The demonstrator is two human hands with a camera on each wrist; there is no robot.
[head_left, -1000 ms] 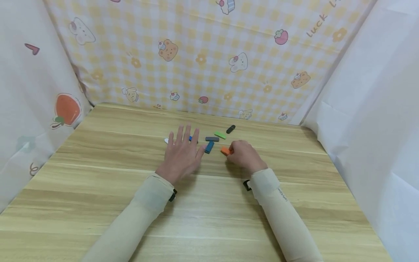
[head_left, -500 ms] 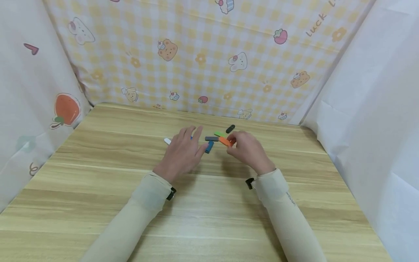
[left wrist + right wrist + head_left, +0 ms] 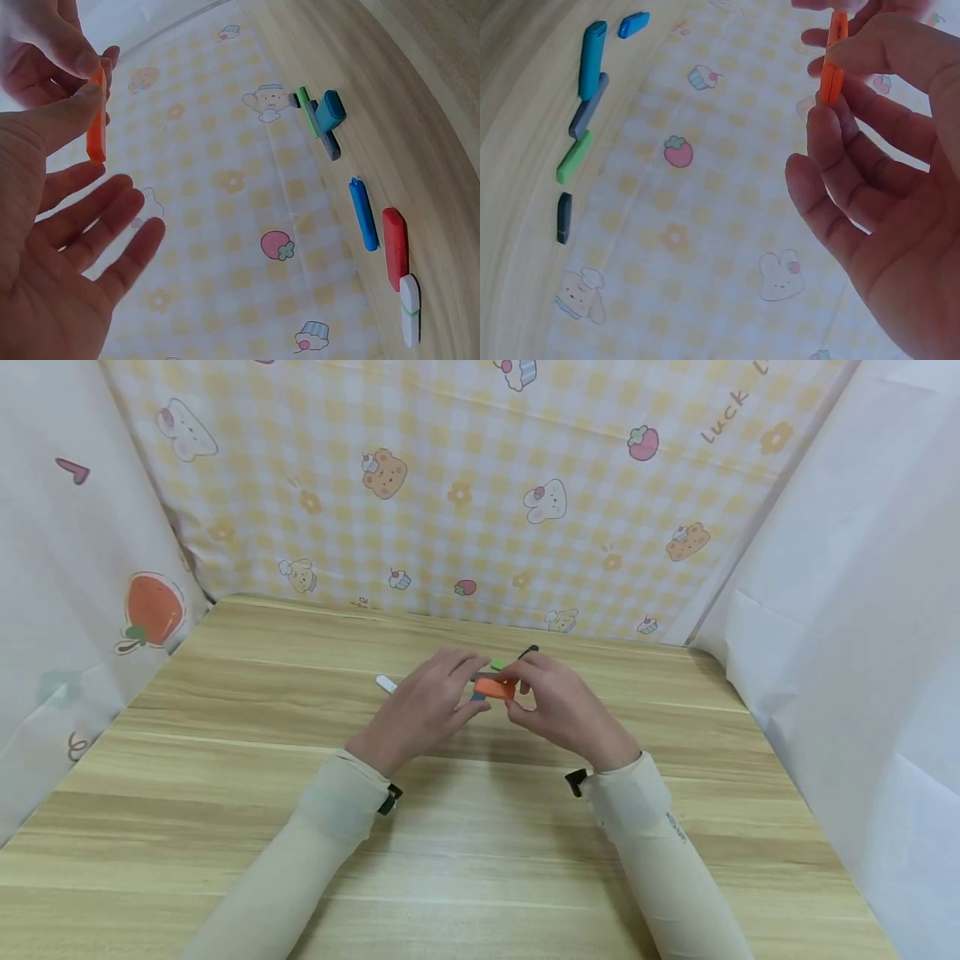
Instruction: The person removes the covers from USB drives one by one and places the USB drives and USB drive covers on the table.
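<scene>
Orange stick [image 3: 494, 690], pinched by right hand [image 3: 561, 706], has reached left hand [image 3: 420, 706] mid-frame, permitting two-handed handling; left fingers' grip undetermined.

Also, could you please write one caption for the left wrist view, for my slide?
The right hand pinches an orange stick close to the left hand; other sticks lie on the table.

Left grip [image 3: 423, 706], fingers parted; right grip [image 3: 562, 706] pinching; 2 forearms [image 3: 300, 864] slanting inward

orange block [image 3: 97, 139]: smooth plastic | tabletop [image 3: 450, 868]: wood-grained, soft sheen | backdrop [image 3: 465, 460]: matt cloth
</scene>
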